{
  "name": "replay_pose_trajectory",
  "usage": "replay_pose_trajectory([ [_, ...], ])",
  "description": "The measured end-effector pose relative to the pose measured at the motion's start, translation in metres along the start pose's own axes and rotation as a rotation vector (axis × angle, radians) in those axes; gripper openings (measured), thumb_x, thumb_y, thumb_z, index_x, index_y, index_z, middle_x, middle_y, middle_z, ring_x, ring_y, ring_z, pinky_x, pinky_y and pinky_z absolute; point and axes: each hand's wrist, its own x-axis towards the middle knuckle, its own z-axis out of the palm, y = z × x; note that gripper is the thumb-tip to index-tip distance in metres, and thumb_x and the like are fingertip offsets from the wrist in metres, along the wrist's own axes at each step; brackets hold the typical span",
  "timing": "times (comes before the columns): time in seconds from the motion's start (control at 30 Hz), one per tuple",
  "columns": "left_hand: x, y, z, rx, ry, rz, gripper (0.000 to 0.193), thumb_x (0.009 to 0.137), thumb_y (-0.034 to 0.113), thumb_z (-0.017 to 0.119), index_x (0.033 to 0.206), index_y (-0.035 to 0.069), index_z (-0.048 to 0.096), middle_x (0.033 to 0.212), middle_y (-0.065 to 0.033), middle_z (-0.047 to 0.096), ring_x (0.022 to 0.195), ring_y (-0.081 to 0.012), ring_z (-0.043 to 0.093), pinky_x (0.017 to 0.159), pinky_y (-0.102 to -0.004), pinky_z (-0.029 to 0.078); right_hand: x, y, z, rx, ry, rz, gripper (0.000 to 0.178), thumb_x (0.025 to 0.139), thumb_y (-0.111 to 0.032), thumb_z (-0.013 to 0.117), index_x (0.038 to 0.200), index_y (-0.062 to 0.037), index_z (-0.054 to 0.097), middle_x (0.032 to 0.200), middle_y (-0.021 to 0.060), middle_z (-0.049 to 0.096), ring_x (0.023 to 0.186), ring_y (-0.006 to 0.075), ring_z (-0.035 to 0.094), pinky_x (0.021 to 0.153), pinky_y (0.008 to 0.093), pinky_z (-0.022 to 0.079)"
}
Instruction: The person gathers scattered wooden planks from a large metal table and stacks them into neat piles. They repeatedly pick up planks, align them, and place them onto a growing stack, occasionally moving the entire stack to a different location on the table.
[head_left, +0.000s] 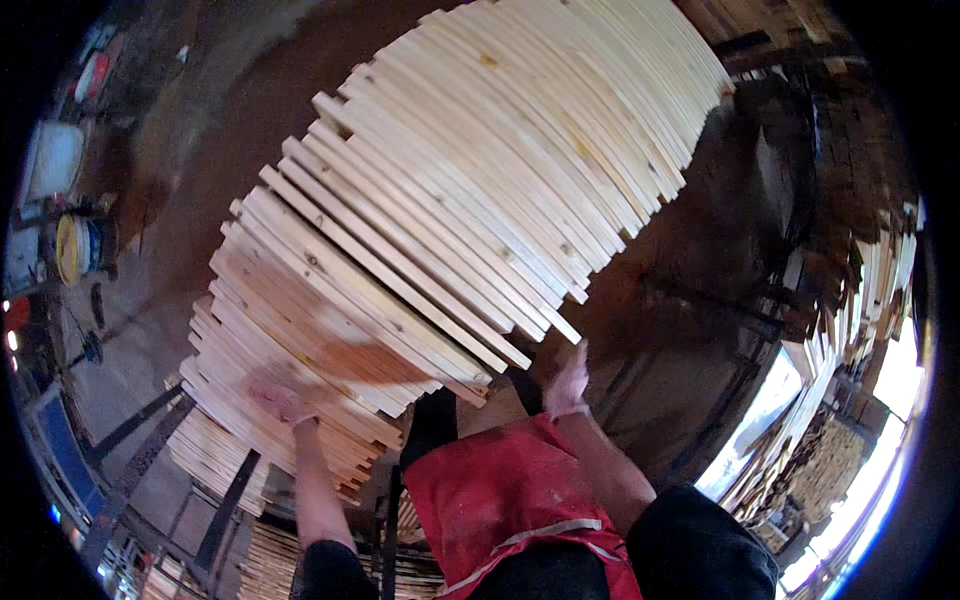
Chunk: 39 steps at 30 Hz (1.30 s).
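Wooden slats (450, 200) under both hands.

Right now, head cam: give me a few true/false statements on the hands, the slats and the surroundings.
1. The left hand lies on the slats. True.
2. The right hand grips a hammer. False: it holds no tool and is raised near the slat ends.
3. The slats are pale wood, stacked in layers. True.
4. The person wears a blue apron. False: the apron is red.
5. A yellow bucket stands on the floor at the left. True.
6. Both hands rest on the floor. False: both are up at the stack.
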Motion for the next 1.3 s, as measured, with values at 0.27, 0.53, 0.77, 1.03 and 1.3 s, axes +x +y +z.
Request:
replay_pose_trajectory([
  [0.27,-0.125,0.134,0.079,-0.942,-0.481,-0.128,0.059,0.106,0.027,0.048,0.157,0.001,0.034,0.164,-0.0178,0.031,0.148,-0.0285,0.033,0.12,-0.0412,0.033,-0.065,-0.054,0.137,-0.272,-0.102,0.024,0.044,0.098,-0.051,0.058,0.099,-0.0091,0.071,0.085,0.0052,0.065,0.081,0.0207,0.061,0.073,0.0413,0.049],
  [0.53,-0.004,0.067,0.077,-0.474,-0.628,0.529,0.058,0.102,0.028,0.055,0.154,0.007,0.04,0.148,-0.0154,0.047,0.132,-0.0291,0.049,0.109,-0.0458,0.046,-0.149,-0.032,0.2,-0.617,-0.201,-0.449,0.047,0.103,-0.048,0.049,0.127,-0.0101,0.062,0.126,0.0218,0.06,0.113,0.0404,0.06,0.097,0.0439,0.05],
  [0.77,0.025,0.076,0.052,-0.325,-0.635,0.492,0.068,0.1,0.041,0.057,0.157,0.01,0.038,0.16,-0.016,0.036,0.143,-0.0309,0.04,0.117,-0.0464,0.039,-0.159,-0.034,0.185,-0.965,-0.263,-0.466,0.068,0.101,-0.062,0.044,0.128,-0.0016,0.06,0.131,0.0311,0.056,0.12,0.0481,0.058,0.103,0.0516,0.047],
  [1.03,-0.133,0.133,-0.022,-0.314,-0.942,-0.245,0.048,0.101,0.04,0.057,0.144,0.018,0.054,0.121,-0.0089,0.065,0.092,-0.0197,0.065,0.077,-0.0364,0.055,-0.189,-0.105,0.0,-0.961,-0.772,-0.627,0.05,0.103,-0.046,0.048,0.118,-0.0029,0.067,0.119,0.0218,0.068,0.118,0.0403,0.061,0.101,0.0479,0.048],
  [1.3,-0.404,0.286,0.007,-0.07,-1.497,0.342,0.047,0.099,0.029,0.062,0.141,0.009,0.055,0.111,-0.0114,0.066,0.088,-0.0167,0.064,0.076,-0.035,0.055,-0.173,-0.224,-0.293,-0.941,0.01,-0.851,0.035,0.1,-0.034,0.052,0.108,-0.005,0.07,0.112,0.0188,0.07,0.109,0.0368,0.066,0.093,0.0455,0.054],
])
